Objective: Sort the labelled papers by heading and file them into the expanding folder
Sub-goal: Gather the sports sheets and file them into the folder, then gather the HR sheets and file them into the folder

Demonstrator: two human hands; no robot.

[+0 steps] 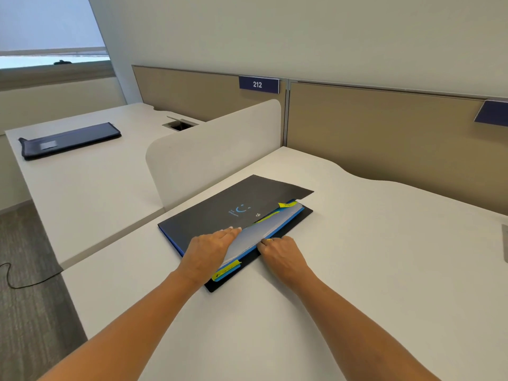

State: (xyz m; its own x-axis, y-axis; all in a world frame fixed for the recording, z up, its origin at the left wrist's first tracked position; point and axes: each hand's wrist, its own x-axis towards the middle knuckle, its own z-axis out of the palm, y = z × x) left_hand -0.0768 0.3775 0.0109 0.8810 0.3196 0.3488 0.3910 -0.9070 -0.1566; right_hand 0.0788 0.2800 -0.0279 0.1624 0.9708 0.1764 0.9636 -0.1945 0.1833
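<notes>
White desk lies under your work. Your left hand rests flat, fingers straight, on the folder, likely pinning it so it won't slide. Your right hand curls its fingers round the near edge of the papers, apparently squaring them inside. The cover stands slightly lifted over them, and yellow tabs stick out so the headings stay readable. Beyond the divider, a dark pouch sits on the neighbouring desk.

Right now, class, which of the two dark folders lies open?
The near folder, beneath the left hand, cover raised over yellow tabs; the far folder lies shut.
</notes>
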